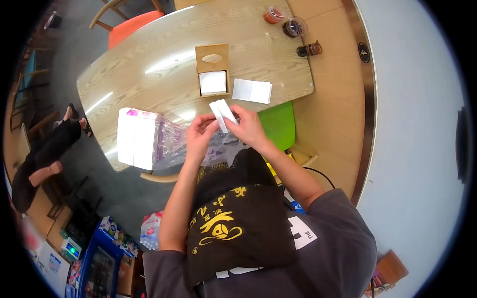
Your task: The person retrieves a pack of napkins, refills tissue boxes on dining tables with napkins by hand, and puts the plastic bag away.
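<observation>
Both hands hold a small bundle of folded white paper napkins (222, 113) above the near edge of the table. My left hand (199, 135) pinches its left side between thumb and fingers. On the other side, my right hand (247, 126) grips the bundle, thumb toward the middle. Just beyond stands a wooden napkin box (212, 58), its lid with an oval hole raised and white napkins (212, 82) inside. Another napkin stack (252, 91) lies flat to the right of the box. To the left is a clear plastic pack (171, 141) around a large white napkin block (136, 139).
Several condiment jars (294, 27) stand at the table's (149, 94) far right corner, by the wall. A green chair (278, 124) is tucked at the right, an orange chair (134, 27) at the far side. Another person (44, 154) is at the left.
</observation>
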`<state>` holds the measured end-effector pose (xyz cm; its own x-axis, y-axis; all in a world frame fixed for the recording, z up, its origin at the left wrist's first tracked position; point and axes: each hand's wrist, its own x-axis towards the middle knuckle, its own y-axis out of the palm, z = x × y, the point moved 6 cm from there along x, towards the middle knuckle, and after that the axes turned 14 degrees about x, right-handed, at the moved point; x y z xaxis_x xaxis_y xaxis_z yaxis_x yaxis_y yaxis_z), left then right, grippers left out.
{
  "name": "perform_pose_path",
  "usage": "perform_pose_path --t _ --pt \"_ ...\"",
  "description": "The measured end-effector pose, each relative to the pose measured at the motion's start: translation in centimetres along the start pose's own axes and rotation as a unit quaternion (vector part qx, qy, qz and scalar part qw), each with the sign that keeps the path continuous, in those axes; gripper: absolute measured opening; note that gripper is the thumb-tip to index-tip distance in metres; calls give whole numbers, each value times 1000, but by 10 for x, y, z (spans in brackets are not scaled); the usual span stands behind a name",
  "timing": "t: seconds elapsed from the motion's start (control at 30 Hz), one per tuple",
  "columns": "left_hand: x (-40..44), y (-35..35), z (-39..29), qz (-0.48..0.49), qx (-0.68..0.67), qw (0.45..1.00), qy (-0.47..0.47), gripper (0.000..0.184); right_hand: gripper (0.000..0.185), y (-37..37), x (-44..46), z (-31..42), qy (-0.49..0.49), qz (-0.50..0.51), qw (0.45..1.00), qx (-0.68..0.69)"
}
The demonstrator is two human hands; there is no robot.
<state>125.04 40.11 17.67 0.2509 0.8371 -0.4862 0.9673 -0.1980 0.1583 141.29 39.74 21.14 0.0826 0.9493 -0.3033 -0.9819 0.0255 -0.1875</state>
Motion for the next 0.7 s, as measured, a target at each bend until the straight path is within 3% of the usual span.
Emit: perform_pose_path --t 0.07,0.27,0.43,0.6,0.67,0.7 --pt "1 13 -11 -4 84 995 56 23 26 2 -1 -1 5 -2 1000 28" --pt "4 -4 -16 -68 158 985 32 14 27 7 3 -17 68 39 984 163" --pt "2 -8 -21 -86 141 985 43 12 29 13 7 -17 95 65 966 232" --pt "4 -7 -10 -87 139 984 65 16 26 3 9 -17 35 -9 994 99" --pt "9 -14 8 -79 130 987 -48 17 24 -26 18 -25 48 -43 997 32" --pt "14 -14 15 -81 125 988 -47 17 22 -45 20 -28 66 -78 994 -31"
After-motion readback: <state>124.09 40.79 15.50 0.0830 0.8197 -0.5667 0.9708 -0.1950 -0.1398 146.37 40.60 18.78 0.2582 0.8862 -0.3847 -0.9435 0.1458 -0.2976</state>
